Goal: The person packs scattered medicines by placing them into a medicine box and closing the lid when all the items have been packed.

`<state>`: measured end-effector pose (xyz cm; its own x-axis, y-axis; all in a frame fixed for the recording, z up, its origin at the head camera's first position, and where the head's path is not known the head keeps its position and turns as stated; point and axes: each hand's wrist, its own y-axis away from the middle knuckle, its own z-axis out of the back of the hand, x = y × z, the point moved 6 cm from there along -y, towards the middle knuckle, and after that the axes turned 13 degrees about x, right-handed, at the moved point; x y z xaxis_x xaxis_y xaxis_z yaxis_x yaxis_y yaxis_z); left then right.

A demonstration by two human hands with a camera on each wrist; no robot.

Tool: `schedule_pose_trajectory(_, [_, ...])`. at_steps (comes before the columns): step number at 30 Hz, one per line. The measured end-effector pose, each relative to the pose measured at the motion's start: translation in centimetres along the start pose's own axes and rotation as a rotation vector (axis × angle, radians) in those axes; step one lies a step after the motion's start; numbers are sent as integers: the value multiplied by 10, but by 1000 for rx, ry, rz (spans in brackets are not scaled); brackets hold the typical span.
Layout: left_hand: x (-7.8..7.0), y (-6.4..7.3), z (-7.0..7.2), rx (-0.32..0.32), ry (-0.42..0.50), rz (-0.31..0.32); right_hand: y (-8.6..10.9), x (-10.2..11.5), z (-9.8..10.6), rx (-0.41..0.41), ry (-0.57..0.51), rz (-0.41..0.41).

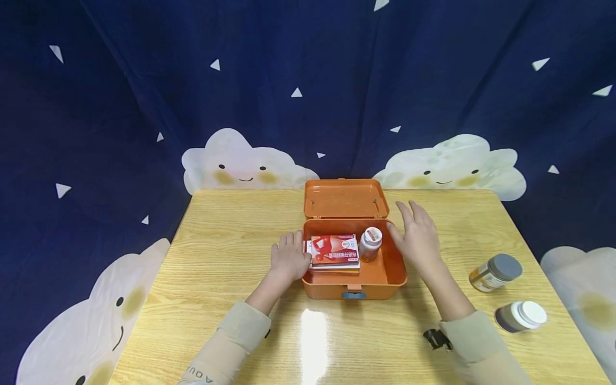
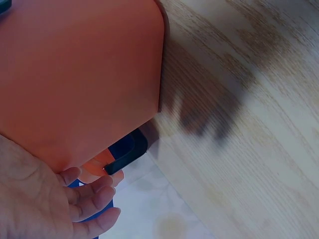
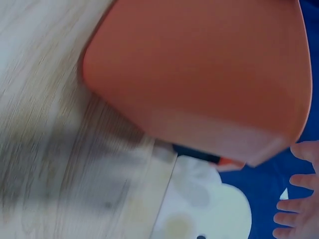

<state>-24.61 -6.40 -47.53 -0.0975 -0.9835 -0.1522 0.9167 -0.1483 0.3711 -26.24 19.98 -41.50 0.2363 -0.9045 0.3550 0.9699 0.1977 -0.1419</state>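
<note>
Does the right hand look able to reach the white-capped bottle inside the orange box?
Probably yes: the lid is open and the right hand is beside the orange box, with only the box's right rim between it and the white-capped bottle.

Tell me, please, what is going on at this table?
A person has both hands at an open orange box, its lid tipped back. The left hand is at its left rim; the right hand, fingers spread, is by its right rim. Neither holds a carton or bottle. Inside, cartons lie stacked on the left, with a bottle beside them. Two more bottles are on the table, to the right.
</note>
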Motion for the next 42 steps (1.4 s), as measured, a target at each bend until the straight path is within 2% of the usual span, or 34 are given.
schedule_pose_trajectory(7, [0,1,1,-2,-5,-5,6,-29,9,-2,-13,-94])
schedule_pose_trajectory(14, [0,1,1,0,4,-1,18,-60,16,31,-43,-207])
schedule_pose_trajectory(24, [0,2,2,3,21,-2,33,-94,27,35,-19,-340])
schedule_pose_trajectory(42, [-1,2,2,11,23,1,59,-138,25,197,-51,-548])
